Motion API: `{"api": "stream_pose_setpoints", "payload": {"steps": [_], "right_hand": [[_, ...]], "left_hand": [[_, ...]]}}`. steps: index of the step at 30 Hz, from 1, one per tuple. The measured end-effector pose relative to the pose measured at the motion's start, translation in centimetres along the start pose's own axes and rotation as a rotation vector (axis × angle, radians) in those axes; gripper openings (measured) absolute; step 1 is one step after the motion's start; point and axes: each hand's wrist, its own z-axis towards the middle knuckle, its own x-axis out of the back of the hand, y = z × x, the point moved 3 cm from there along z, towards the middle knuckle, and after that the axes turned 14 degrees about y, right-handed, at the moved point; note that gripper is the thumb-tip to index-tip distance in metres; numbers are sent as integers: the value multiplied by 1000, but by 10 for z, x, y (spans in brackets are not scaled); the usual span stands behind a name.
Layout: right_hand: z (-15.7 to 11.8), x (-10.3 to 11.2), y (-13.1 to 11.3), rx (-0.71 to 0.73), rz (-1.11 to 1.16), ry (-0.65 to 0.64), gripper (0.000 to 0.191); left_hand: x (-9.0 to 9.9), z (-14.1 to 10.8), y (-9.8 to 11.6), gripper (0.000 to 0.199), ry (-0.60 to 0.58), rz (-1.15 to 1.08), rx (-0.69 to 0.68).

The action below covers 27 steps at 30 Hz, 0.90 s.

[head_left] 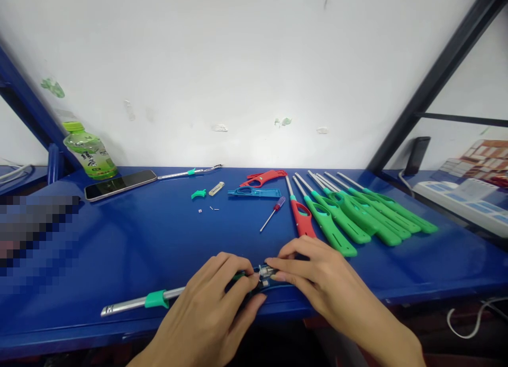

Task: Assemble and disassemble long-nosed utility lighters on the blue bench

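Note:
My left hand (216, 298) is closed round the handle end of an opened lighter near the table's front edge. From it a metal tube (127, 306) with a green collar (156, 299) points left. My right hand (317, 269) pinches at a small clear and metal part (266, 271) in the blue half-shell, partly hidden by the fingers. Behind lie a green trigger piece (199, 194), a clear fuel tank (217, 188), tiny parts (214, 208), a blue shell (256, 193), red shells (265, 177) and a screwdriver (273, 213).
Several green lighters (357, 213) and a red one (302, 218) lie fanned at the right. At the back left are a phone (121, 185), a green bottle (90, 152) and a metal tube with wire (188, 172). A power strip (460, 203) sits far right.

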Motion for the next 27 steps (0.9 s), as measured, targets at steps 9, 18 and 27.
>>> {"api": "stream_pose_setpoints", "payload": {"steps": [9,18,27], "right_hand": [[0,0,-2,43,-44,21,24],[1,0,-5,159,-167,25,22],[2,1,-7,170,-188,19,24]], "left_hand": [[0,-2,0,8,2,34,-3],[0,-1,1,13,0,102,-30],[1,0,0,15,-34,93,-39]]}}
